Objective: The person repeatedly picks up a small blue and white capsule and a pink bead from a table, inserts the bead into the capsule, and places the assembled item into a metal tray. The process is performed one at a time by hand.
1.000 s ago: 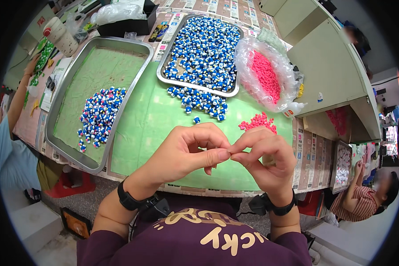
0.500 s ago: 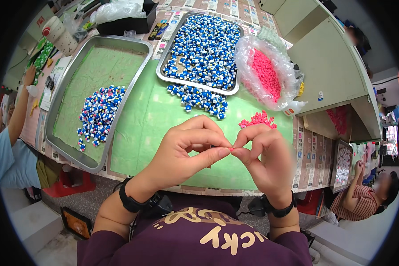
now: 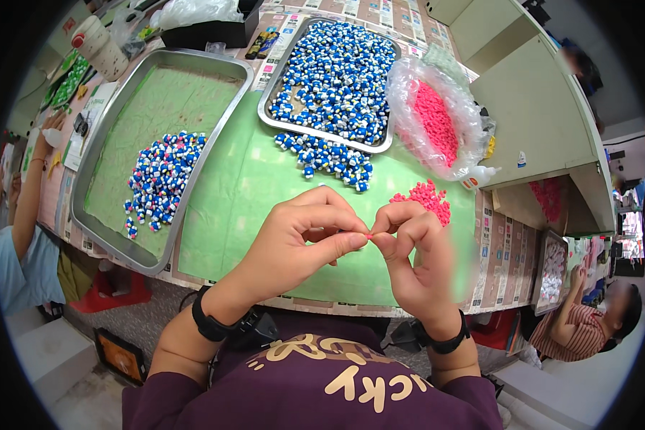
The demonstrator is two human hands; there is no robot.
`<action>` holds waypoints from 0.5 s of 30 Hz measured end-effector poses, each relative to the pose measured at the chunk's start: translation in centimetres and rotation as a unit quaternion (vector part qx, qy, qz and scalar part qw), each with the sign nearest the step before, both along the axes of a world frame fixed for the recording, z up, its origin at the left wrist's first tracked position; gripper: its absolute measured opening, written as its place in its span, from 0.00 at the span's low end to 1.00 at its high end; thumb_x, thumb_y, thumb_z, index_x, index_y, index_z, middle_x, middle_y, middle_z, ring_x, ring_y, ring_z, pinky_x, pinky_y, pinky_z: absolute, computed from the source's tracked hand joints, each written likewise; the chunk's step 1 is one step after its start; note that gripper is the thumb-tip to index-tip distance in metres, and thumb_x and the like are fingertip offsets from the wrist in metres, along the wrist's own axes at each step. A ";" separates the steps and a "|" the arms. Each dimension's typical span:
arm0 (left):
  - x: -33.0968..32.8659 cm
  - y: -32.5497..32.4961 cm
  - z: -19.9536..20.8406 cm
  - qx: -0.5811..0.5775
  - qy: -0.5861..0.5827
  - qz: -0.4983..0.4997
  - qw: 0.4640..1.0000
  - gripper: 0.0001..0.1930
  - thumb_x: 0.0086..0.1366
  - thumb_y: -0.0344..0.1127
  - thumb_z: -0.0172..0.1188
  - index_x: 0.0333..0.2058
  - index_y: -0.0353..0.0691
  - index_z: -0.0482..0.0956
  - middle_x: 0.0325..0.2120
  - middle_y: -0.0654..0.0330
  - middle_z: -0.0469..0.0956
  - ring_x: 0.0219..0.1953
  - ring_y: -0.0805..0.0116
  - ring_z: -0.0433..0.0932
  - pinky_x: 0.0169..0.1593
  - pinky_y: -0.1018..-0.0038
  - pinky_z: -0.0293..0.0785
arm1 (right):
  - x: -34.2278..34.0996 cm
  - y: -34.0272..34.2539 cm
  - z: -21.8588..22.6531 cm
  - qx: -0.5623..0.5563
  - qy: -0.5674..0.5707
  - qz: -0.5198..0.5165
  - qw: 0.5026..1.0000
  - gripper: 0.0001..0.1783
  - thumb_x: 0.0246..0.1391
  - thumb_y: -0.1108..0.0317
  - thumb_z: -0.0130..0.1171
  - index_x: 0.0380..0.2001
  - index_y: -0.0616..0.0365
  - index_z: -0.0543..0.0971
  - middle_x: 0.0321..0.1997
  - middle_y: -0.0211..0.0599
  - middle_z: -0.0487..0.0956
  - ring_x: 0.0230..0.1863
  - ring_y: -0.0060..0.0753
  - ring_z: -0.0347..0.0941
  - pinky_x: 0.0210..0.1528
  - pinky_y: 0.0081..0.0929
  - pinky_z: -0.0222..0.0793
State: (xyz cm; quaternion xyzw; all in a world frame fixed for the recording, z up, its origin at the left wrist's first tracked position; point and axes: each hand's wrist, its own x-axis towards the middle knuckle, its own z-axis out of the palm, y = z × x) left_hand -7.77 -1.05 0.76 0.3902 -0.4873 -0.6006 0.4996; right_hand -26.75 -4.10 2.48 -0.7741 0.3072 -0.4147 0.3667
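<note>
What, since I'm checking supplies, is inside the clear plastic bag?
Inside the clear plastic bag, small bright-pink pieces show in a heap. That top layer covers the bag's bottom, so what lies deeper cannot be seen.

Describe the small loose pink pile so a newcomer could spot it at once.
Start at the green cover in front of the person and find the open clear plastic bag at its far right. Nearer the person, just beyond the right hand, lies the small loose pink pile. Unlike the bagged pink pieces, it sits straight on the green cover.
</note>
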 end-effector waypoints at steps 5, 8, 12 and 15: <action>0.2 -0.1 -0.3 0.016 -0.041 0.013 0.999 0.08 0.63 0.23 0.59 0.41 0.32 0.81 0.38 0.61 0.75 0.35 0.75 0.77 0.34 0.80 0.78 | -0.6 -0.8 -0.5 -0.104 0.087 0.008 0.991 0.15 0.41 0.87 0.57 0.28 0.57 0.66 0.34 0.38 0.75 0.33 0.39 0.70 0.40 0.32 0.67; 0.9 -0.1 -0.7 0.008 -0.029 0.066 0.997 0.11 0.64 0.22 0.57 0.46 0.31 0.79 0.42 0.59 0.76 0.38 0.73 0.78 0.40 0.77 0.79 | -1.8 -2.0 -1.2 -0.206 0.205 0.052 0.956 0.12 0.41 0.80 0.57 0.28 0.55 0.67 0.35 0.36 0.75 0.34 0.39 0.70 0.45 0.36 0.65; 2.4 -0.1 -1.0 0.058 0.029 0.078 0.995 0.14 0.65 0.21 0.56 0.49 0.31 0.77 0.46 0.57 0.78 0.40 0.71 0.79 0.44 0.75 0.78 | -1.9 -2.2 -1.7 -0.233 0.263 0.089 0.932 0.09 0.44 0.74 0.56 0.28 0.54 0.67 0.36 0.33 0.75 0.36 0.38 0.70 0.48 0.38 0.64; 3.0 0.1 -0.5 0.071 0.010 0.076 0.994 0.14 0.65 0.22 0.56 0.49 0.31 0.77 0.46 0.56 0.78 0.42 0.70 0.80 0.45 0.76 0.78 | -1.7 -2.4 -1.9 -0.249 0.273 0.099 0.924 0.08 0.45 0.73 0.56 0.28 0.54 0.67 0.36 0.33 0.74 0.36 0.37 0.70 0.49 0.39 0.64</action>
